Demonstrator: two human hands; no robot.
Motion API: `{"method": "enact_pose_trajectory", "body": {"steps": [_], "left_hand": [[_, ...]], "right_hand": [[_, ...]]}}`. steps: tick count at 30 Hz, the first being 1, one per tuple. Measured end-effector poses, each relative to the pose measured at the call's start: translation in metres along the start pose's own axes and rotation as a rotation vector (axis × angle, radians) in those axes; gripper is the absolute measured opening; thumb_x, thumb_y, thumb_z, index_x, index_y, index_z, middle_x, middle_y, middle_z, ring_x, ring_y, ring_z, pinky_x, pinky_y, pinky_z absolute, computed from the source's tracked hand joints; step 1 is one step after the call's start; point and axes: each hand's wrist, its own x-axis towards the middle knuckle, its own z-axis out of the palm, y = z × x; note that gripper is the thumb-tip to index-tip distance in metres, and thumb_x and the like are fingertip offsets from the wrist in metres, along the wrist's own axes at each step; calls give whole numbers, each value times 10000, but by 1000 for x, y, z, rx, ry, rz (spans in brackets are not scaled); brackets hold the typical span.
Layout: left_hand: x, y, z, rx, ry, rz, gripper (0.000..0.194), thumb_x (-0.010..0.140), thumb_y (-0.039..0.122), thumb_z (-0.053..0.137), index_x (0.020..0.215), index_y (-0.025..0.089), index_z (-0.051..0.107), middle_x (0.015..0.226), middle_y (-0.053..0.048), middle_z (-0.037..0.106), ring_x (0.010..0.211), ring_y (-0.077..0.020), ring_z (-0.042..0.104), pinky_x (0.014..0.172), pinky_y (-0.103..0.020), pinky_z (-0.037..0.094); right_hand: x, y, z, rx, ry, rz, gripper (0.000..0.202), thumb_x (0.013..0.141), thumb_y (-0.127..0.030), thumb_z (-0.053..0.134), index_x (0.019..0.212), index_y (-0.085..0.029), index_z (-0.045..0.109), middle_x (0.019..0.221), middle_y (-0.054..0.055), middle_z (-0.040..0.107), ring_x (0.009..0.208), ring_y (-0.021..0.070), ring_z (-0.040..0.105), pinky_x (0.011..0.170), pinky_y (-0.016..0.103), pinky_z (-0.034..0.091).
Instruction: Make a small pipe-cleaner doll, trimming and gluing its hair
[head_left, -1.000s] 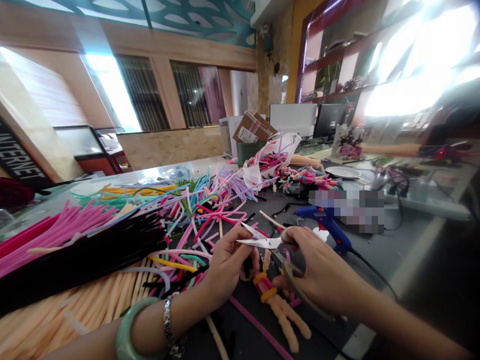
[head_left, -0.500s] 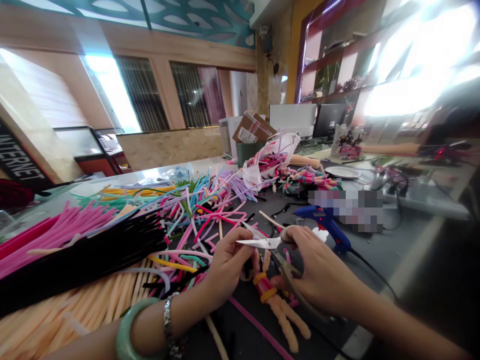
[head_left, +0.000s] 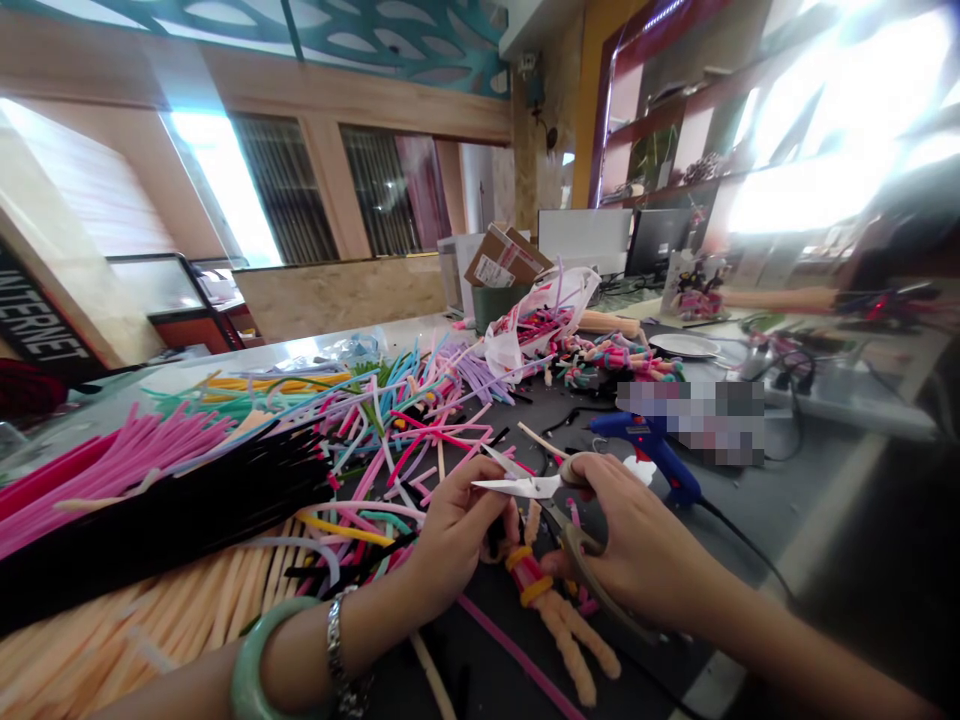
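My right hand (head_left: 630, 530) grips a pair of scissors (head_left: 529, 487) by the handles, and the blades point left, slightly apart. The fingers of my left hand (head_left: 469, 520) are pinched together beside the blades. Whatever lies between those fingertips is too small or too hidden to make out. Below both hands is a pipe-cleaner doll (head_left: 534, 575) with a red body, yellow bands and peach limbs. Its upper end is partly covered by my left hand, and my right hand's fingertips are close to its body.
Bundles of black pipe cleaners (head_left: 187, 510), peach pipe cleaners (head_left: 165, 620) and pink pipe cleaners (head_left: 150, 470) lie at left. Loose coloured pieces spread across the middle. A blue glue gun (head_left: 660, 445) with a cord rests at right. Behind are a plastic bag (head_left: 544, 310) and a cardboard box (head_left: 506, 258).
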Motion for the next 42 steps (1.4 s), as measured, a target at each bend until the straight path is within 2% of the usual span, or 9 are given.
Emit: {"method": "enact_pose_trajectory", "body": {"steps": [5,10,16,22,27,30,33,38,42], "left_hand": [[1,-3,-1,-7,3,-11,180,844,309,543,737,175,490,503,29,566,414,-83,489,379,-160,339],[1,-5,-4,22,4,-23,160,844,304,551,763,169,521,544,26,569,437,-83,498,377,-160,331],[0,-6,-4,-73,-9,-12,125,847,256,542,763,167,517,576,31,560,475,-86,528,431,-174,385],[1,-5,-5,-115,-4,-35,115,847,228,514,753,161,513,599,23,561,491,-100,549,459,-201,401],[1,-7,-5,-187,-19,-33,155,849,213,462,705,162,495,618,13,553,500,-120,566,476,-230,419],[1,-7,-5,-225,-25,-5,188,856,222,416,694,166,491,617,18,530,491,-123,561,473,-241,428],[1,-5,-4,-202,-14,-9,216,864,235,387,676,170,474,588,15,532,463,-119,537,436,-226,402],[1,-5,-4,-128,-21,-27,215,873,246,370,685,182,451,525,14,553,436,-116,506,408,-205,370],[1,-6,-4,-67,-9,-4,177,860,240,403,701,184,459,522,20,550,464,-121,518,411,-197,354]], "right_hand": [[1,0,-1,42,-49,20,369,672,-402,708,887,-201,486,917,58,564,810,224,502,737,383,413],[1,1,-5,158,-108,72,372,687,-420,701,894,-199,487,864,20,557,767,194,509,682,324,429],[3,2,-14,118,-69,144,462,672,-472,716,954,-190,483,886,26,562,792,207,522,701,338,435],[6,11,-15,-36,8,55,377,692,-413,689,938,-194,504,943,64,570,849,233,526,742,372,434],[6,17,-13,-132,21,-18,306,696,-413,674,869,-207,529,858,43,601,763,213,543,662,325,421],[8,19,-14,-139,-67,26,291,687,-454,677,817,-218,568,725,0,593,639,176,517,565,281,381],[9,21,-21,-58,-178,86,307,669,-479,697,754,-212,573,619,-38,522,562,134,436,497,244,327],[10,25,-39,101,-398,159,372,632,-493,737,647,-187,525,588,-68,410,558,101,354,469,223,268],[6,29,-50,161,-554,199,406,596,-514,764,621,-181,535,560,-71,458,545,99,390,457,219,264]]}}
